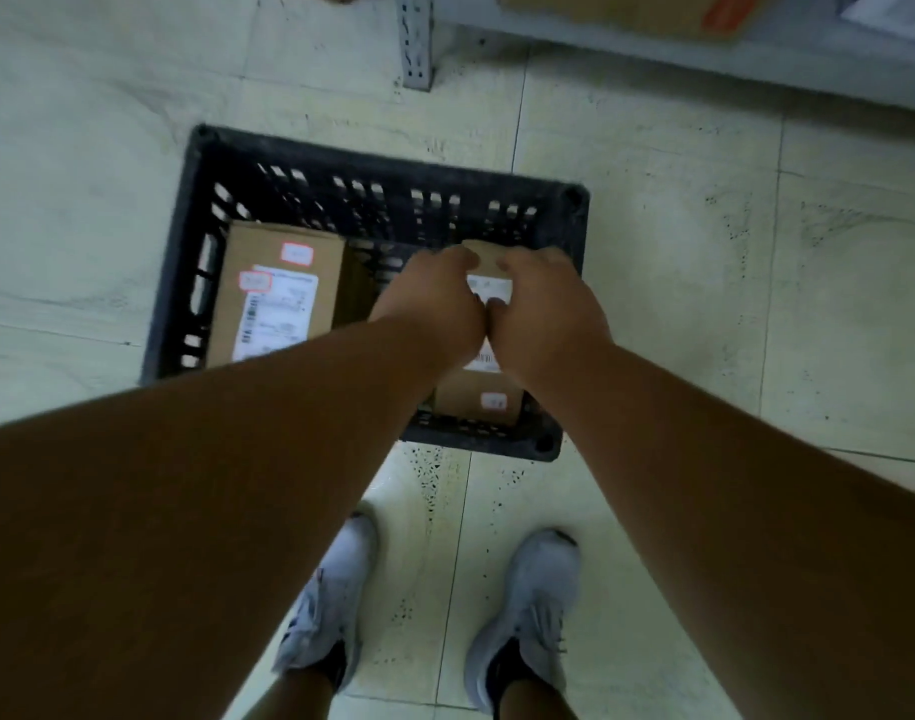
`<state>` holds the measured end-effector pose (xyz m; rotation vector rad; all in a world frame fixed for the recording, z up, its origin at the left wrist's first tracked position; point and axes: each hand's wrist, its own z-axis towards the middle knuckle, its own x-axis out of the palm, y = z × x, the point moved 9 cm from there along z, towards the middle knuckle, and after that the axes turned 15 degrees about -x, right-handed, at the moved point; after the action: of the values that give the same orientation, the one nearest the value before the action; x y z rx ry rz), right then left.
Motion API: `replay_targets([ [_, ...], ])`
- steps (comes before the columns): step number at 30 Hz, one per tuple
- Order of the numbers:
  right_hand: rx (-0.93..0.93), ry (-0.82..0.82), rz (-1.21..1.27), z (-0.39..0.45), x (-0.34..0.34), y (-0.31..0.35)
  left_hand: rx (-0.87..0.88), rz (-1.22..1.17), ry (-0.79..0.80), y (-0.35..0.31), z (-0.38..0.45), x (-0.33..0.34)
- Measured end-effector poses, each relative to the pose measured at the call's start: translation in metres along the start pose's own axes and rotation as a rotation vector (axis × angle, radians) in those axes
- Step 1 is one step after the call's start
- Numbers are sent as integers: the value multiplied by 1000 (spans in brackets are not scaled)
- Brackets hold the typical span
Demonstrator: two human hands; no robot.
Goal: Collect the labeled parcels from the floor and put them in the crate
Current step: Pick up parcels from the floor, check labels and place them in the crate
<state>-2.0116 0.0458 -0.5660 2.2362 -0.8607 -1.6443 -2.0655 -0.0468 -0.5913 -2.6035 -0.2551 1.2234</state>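
A black slatted plastic crate [201, 148] stands on the tiled floor in front of me. Inside, along its left wall, lies a brown cardboard parcel [279, 298] with a white shipping label and two small red-framed stickers. Over the crate's right half, my left hand [429, 309] and my right hand [543, 314] are both closed on a second brown labeled parcel [489, 285], held from its two sides. Its white label shows between my fingers, and its lower end with a red-framed sticker shows below my wrists. My forearms hide most of it.
A grey metal shelf post [416, 44] rises behind the crate, with a low shelf to the right carrying a cardboard box [627, 13] with an orange mark. My two light sneakers [331, 605] stand just before the crate's near edge. Pale floor tiles surround everything.
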Motion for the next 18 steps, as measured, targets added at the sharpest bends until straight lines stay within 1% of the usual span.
replay_targets([
  [3,-28,-177,24,-32,-92,46,120,-171,-98,-44,-73,-86],
  [7,22,-321,23,-106,-223,109,256,-214,-167,-107,-181,-201],
  [10,69,-434,43,-181,-315,147,369,-286,-181,-157,-275,-265],
  [14,138,-635,46,-286,-418,170,538,-304,-120,-223,-390,-311],
  [18,233,-855,43,-384,-478,164,758,-237,-105,-271,-484,-323],
])
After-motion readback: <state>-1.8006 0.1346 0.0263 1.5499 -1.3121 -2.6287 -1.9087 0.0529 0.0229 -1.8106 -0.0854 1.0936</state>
